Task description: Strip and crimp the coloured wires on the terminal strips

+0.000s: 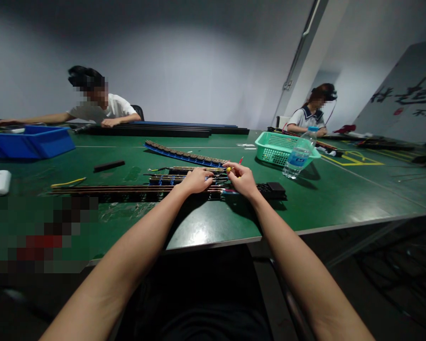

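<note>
My left hand (198,180) is over a group of dark strips with copper-coloured rods, its fingers curled together at the strips' right end; what they pinch is too small to make out. Close beside it, my right hand (243,181) is closed, with a small yellow piece (228,169) at its thumb and fingertips. A small red tip (241,160) shows just beyond those fingers. Below both hands runs a long black strip (128,193) with copper-coloured rods along it, and short blue-and-black strips (159,179) lie behind it. A curved blue strip (184,154) reaches away to the left.
A green basket (270,148) and a water bottle (297,158) stand to the right on the green table (341,194). At left are a blue bin (39,144), a black bar (109,166) and a yellow wire (69,183). Two people work across the table.
</note>
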`<state>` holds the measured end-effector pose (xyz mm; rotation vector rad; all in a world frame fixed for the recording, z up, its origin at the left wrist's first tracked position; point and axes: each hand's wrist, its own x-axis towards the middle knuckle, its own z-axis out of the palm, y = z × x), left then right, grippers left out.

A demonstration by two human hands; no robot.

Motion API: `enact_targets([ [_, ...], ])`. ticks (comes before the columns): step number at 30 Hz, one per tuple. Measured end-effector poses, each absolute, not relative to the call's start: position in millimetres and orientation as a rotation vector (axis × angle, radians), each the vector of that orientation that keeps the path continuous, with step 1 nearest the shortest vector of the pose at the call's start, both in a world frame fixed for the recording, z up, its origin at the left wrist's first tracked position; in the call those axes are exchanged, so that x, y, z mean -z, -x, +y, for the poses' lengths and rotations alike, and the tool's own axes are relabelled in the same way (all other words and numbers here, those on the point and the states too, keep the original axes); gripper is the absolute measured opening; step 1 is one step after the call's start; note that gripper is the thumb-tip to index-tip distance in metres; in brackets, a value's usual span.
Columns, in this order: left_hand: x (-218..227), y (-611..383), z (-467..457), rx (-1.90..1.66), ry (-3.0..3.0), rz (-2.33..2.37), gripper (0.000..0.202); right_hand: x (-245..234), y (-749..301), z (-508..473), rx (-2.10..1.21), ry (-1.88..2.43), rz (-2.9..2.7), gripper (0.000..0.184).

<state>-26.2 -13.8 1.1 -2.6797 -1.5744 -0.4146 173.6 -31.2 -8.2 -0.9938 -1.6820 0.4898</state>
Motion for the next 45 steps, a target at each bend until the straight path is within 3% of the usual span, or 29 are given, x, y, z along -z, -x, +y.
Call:
enact_targets([
  [8, -1.3, 25.7, -14.4, 0.411, 2.677, -1.574, 0.041, 12.1, -168.8, -35.7, -0.231, 1.095, -2.004, 0.04],
  [34, -2.9, 24.7, -16.3, 0.419, 2.677, -1.57, 0.042, 9.6, -170.3, -36.7, -0.108, 1.147, -2.191, 0.035],
  [40, -3.5, 24.0, -17.1, 0.455, 2.706, -1.587, 0.043, 11.6, -167.1, -39.0, -0.293, 1.092, -2.0, 0.024],
  [45, -2.7, 24.2, -16.5, 0.456, 2.694, -1.608, 0.044, 8.8, -167.1, -31.2, -0.444, 1.004, -1.448, 0.034],
])
